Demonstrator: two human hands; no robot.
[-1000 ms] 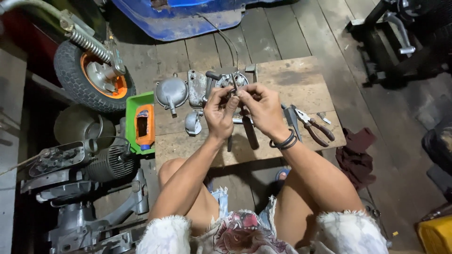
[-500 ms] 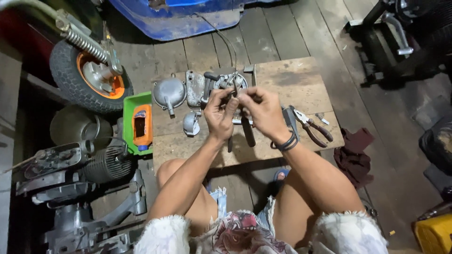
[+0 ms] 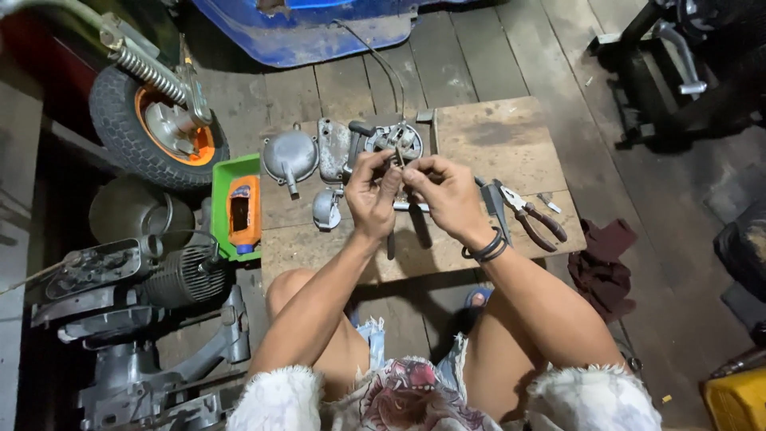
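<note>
My left hand and my right hand meet above a low wooden board, fingertips pinched together on a small metal part that is mostly hidden by the fingers. Just beyond the hands lies a grey metal carburettor-like assembly with a thin cable running off it. A black band sits on my right wrist. Under the hands, dark tool handles lie on the board.
Grey metal covers and a small cup lie left on the board, pliers right. A green tray with an orange bottle, a wheel, an engine, a dark rag surround it.
Both hands have stayed together over the board, fingers shifting slightly on the small part. The view has drifted a little; nothing else has moved.
</note>
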